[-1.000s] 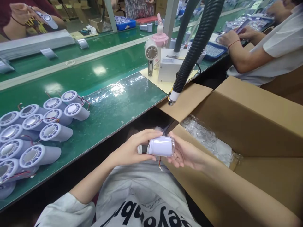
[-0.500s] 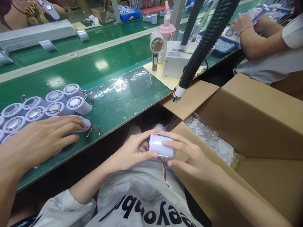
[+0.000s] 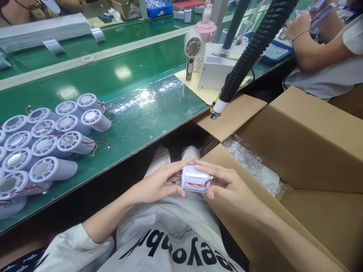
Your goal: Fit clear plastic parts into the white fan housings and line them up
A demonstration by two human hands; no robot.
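Observation:
A pale lavender cylindrical housing [image 3: 195, 177] lies between my hands above my lap. Red and yellow wires with a small white plug run along its near side, and its rim looks clear and glossy. My left hand [image 3: 167, 181] grips the left end, thumb below and fingers over the top. On the other end, my right hand [image 3: 227, 179] has its fingers along the upper edge and its thumb at the lower corner. Several similar cylinders [image 3: 66, 170] with round slotted ends and thin wires lie on the green bench [image 3: 141, 113] to the left.
An open cardboard box [image 3: 312, 151] holding clear plastic pieces [image 3: 249, 162] stands at my right. A black ribbed hose [image 3: 246, 60] hangs over its corner. Behind are a small handheld fan [image 3: 193, 49] and a white machine [image 3: 214, 66]. A co-worker's arm [image 3: 314, 49] is at upper right.
Another person's hand, which was over the cylinders at the left, has left the view. The housing has turned in my hands, so its wires now lie along the side facing me.

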